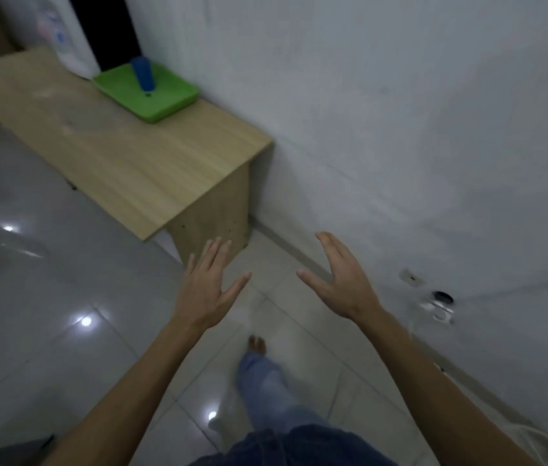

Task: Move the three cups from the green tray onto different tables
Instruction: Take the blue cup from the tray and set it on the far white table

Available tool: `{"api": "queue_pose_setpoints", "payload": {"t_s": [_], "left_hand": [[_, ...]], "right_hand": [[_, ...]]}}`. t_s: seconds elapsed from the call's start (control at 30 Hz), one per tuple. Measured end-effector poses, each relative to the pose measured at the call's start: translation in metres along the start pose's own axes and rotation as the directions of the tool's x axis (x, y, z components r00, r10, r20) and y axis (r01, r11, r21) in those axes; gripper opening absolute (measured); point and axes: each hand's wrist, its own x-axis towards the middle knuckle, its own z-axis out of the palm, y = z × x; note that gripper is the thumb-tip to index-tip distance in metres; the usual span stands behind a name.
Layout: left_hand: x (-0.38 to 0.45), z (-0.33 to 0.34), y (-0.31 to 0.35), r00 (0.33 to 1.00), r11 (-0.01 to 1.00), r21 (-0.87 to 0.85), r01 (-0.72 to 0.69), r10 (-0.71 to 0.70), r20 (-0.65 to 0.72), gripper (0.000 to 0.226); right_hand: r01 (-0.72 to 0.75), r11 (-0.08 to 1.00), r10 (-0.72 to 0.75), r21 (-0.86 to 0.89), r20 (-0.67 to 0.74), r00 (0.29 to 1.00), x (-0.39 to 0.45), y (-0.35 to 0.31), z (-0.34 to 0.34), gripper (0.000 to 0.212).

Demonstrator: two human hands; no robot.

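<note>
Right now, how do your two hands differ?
The left hand shows its back, flat, fingers pointing toward the wooden table; the right hand is turned more on edge, nearer the wall. Both are open, empty, and well short of the blue cup.

Bench along the wall at upper left, hands low in the foreground

The bench (124, 153) runs along the wall (400, 129), which lies to its right. The tray (165, 102) sits on the bench's far part, close to the wall, with a single cup (143, 74) standing upright in it. A water dispenser (60, 35) stands behind the tray, at the bench's far end. Both hands are in front of the bench's near end, apart from it and above the floor (47, 297): the left hand (208, 290) to the left, the right hand (339, 280) to the right, nearer the wall. A foot (257, 344) lies on the floor below and between them.
</note>
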Motion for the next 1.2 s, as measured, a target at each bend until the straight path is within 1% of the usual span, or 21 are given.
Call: {"api": "queue_pose_setpoints", "payload": {"t_s": [0.1,0.27,0.43,0.63,0.8,0.97,1.13,1.2], "left_hand": [[0.030,-0.019,-0.046,0.996,0.997,0.018,0.079,-0.078,-0.037,0.086],[0.087,-0.055,-0.116,0.978,0.978,0.050,0.203,-0.200,-0.060,0.081],[0.136,-0.090,-0.174,0.945,0.949,0.031,0.314,-0.309,-0.109,0.086],[0.203,-0.117,-0.256,0.904,0.910,-0.024,0.414,-0.415,-0.107,0.095],[0.294,-0.141,-0.352,0.905,0.907,-0.014,0.420,-0.420,-0.059,0.099],[0.393,-0.168,-0.436,0.918,0.917,0.035,0.398,-0.397,-0.011,0.088],[0.480,-0.172,-0.514,0.933,0.932,0.109,0.345,-0.353,0.067,0.088],[0.507,-0.167,-0.538,0.937,0.935,0.116,0.336,-0.344,0.058,0.088]], "right_hand": [[0.049,0.999,-0.050,0.023,0.055,0.997,0.068,-0.028,0.022,0.105],[0.115,0.991,-0.123,0.066,0.137,0.983,0.178,-0.083,0.054,0.092],[0.146,0.986,-0.159,0.079,0.202,0.966,0.274,-0.136,0.084,0.091],[0.177,0.980,-0.194,0.091,0.239,0.951,0.389,-0.195,0.126,0.089],[0.159,0.986,-0.167,0.052,0.231,0.959,0.503,-0.250,0.174,0.085],[0.046,0.998,-0.056,0.045,0.232,0.971,0.611,-0.301,0.218,0.086],[-0.041,0.998,0.028,0.050,0.236,0.971,0.700,-0.330,0.258,0.087],[-0.069,0.996,0.054,0.053,0.237,0.970,0.728,-0.336,0.273,0.088]]}}
